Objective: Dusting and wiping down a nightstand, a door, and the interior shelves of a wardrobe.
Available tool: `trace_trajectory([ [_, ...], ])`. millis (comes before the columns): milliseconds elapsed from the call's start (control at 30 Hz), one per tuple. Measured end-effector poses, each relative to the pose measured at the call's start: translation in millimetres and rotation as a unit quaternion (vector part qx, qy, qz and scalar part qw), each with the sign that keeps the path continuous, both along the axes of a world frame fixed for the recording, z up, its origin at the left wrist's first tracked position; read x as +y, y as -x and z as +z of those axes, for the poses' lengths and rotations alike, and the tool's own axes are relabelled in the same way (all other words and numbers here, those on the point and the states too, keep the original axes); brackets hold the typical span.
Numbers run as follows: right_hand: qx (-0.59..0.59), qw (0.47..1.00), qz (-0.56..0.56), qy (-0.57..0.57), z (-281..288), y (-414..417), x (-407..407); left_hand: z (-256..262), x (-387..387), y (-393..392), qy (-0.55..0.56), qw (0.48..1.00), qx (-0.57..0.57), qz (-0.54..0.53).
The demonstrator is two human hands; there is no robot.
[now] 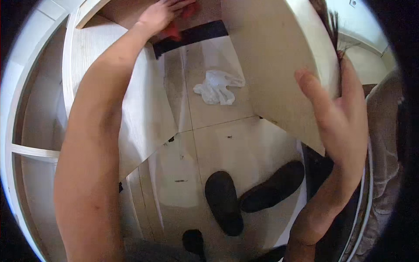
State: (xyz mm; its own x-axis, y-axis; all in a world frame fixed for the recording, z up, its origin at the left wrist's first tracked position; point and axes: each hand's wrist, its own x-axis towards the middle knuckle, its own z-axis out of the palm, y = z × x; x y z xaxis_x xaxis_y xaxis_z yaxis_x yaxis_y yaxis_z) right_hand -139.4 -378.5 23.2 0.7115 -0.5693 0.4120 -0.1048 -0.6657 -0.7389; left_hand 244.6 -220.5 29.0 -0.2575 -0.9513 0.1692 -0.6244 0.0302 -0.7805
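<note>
My left hand (162, 14) reaches far ahead into the shadowed inside of a wooden furniture unit. A red cloth (172, 32) lies under its fingers, against a brownish inner surface. My right hand (340, 121) is around the edge of an upright pale wooden panel (278, 65), its thumb on the inner face and its fingers on the outer side. Dark bristles (334, 29), perhaps of a broom, show just beyond those fingers. On the tiled floor (226, 144) between the panels lies a crumpled white plastic bag (219, 86).
Another pale wooden panel (144, 98) stands under my left forearm. Shelving (36, 149) curves along the left rim. Two dark slippers (224, 203) lie on the floor close to me. A dark strip (193, 36) crosses behind the bag. Brown quilted fabric (383, 147) is at far right.
</note>
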Motion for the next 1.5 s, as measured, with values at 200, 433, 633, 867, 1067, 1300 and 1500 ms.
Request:
trace_trajectory([
  [200,0.018,0.999,-0.01,0.028,6.2,-9.2,-3.0,-38.7,72.9,-51.1,-0.051,0.935,0.003,0.352],
  [433,0.025,0.997,-0.042,0.065,-0.5,-2.7,-3.9,-36.0,56.5,-26.8,0.005,0.946,0.074,0.314],
  [633,0.008,1.0,-0.02,0.0,-1.0,3.6,3.6,-24.8,-50.7,3.7,-0.091,0.986,-0.097,0.102],
  [867,-0.089,0.983,-0.023,-0.161,-0.3,-0.7,29.0,-26.1,-7.9,-11.5,-0.095,0.983,0.159,0.01],
  [1067,-0.026,0.997,0.015,-0.072,-12.4,9.9,-0.3,-80.0,49.1,-73.9,-0.195,0.877,0.004,0.439],
  [1300,-0.014,0.999,-0.016,-0.038,-14.7,11.4,3.1,-90.9,-51.1,-39.2,-0.099,0.991,-0.013,0.089],
  [1500,-0.081,0.987,-0.002,-0.141,-11.0,-1.0,19.7,-123.1,-49.6,-63.4,-0.006,0.954,0.142,0.263],
])
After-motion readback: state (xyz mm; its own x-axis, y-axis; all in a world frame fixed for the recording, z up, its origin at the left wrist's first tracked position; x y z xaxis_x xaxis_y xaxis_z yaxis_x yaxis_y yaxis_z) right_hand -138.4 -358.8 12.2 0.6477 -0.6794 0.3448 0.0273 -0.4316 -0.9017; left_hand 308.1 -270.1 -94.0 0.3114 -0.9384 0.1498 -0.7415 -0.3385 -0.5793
